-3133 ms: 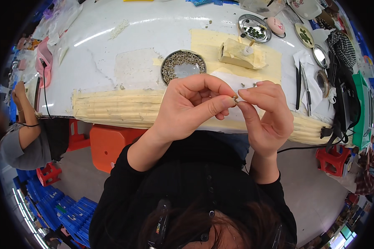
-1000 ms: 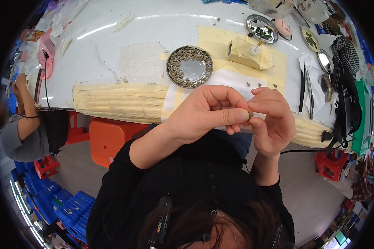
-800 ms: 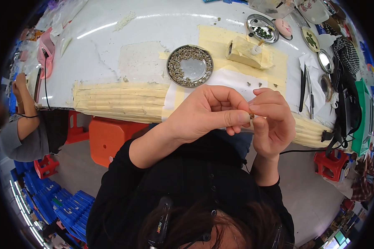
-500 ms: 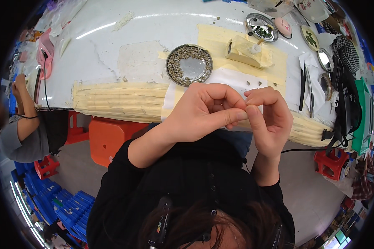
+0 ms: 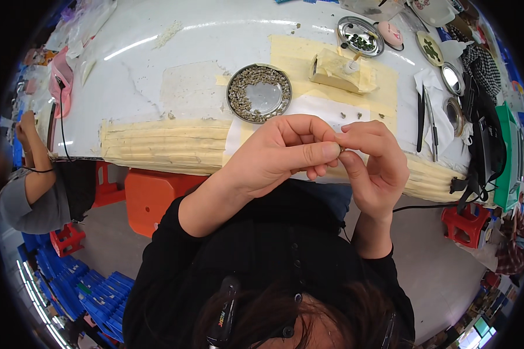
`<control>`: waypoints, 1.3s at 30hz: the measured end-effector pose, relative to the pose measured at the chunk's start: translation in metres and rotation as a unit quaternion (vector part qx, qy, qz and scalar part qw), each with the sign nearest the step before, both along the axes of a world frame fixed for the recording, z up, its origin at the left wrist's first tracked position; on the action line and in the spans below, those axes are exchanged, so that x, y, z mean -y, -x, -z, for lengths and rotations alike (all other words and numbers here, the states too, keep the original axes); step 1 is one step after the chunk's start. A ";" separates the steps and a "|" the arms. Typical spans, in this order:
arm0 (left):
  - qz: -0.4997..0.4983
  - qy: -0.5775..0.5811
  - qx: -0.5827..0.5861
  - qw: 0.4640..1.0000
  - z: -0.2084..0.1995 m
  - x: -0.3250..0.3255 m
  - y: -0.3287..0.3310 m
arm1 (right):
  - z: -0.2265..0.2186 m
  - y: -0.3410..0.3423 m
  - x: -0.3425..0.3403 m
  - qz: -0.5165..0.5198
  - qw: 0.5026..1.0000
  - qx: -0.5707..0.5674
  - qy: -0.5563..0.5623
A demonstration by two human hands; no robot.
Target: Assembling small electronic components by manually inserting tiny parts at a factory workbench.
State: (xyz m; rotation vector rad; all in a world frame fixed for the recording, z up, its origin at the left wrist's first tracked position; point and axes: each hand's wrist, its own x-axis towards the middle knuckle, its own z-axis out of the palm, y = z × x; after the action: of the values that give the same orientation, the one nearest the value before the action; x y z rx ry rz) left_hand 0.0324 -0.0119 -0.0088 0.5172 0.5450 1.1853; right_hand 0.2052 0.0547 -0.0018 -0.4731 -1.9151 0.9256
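Observation:
My left hand (image 5: 273,156) and my right hand (image 5: 378,166) meet in front of my chest, at the table's near edge. Each one is closed in a pinch, thumb against forefinger. A tiny brownish speck shows where the fingertips come together; it is too small and too covered to name. Just beyond my left hand stands a round metal dish (image 5: 287,107) with many small grey-brown pieces heaped around its inside. A few similar small pieces (image 5: 359,115) lie on white paper (image 5: 317,107) beyond my right hand.
A tape-covered block (image 5: 337,72) with a small white bottle stands behind the paper. Tweezers (image 5: 431,123) lie on a white cloth at right. Farther back is a metal tray (image 5: 361,28) of dark green pieces. An orange stool (image 5: 148,200) stands left; another person sits at far left.
My fingertips have shifted slightly left, and the right thumb has dropped a little away from the left thumb, so a tiny speck shows between them. The whole view has shifted slightly.

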 end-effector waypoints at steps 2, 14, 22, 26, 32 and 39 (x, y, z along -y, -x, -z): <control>0.008 0.014 0.016 1.000 0.000 0.000 0.000 | 0.002 0.000 -0.001 0.003 1.000 -0.016 -0.008; 0.043 -0.019 -0.128 0.991 -0.010 -0.001 0.009 | -0.006 -0.012 -0.002 -0.061 0.998 0.016 0.032; 0.065 -0.021 -0.151 0.986 -0.013 0.002 0.007 | 0.005 -0.019 0.007 -0.040 0.998 -0.001 -0.052; 0.032 -0.032 -0.164 0.985 -0.011 0.003 0.001 | 0.003 -0.022 0.008 -0.009 1.000 0.010 0.004; -0.033 -0.028 -0.233 0.972 -0.015 0.007 0.009 | 0.005 -0.029 -0.003 0.088 0.992 0.012 0.094; -0.054 -0.010 -0.160 0.986 -0.013 0.004 -0.007 | 0.007 -0.016 0.003 0.071 0.997 -0.033 -0.028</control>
State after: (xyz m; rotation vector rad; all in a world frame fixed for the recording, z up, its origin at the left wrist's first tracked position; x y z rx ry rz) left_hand 0.0398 -0.0155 0.0037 0.7091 0.8462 1.2190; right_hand 0.2212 0.0521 -0.0083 -0.5319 -1.8169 0.7840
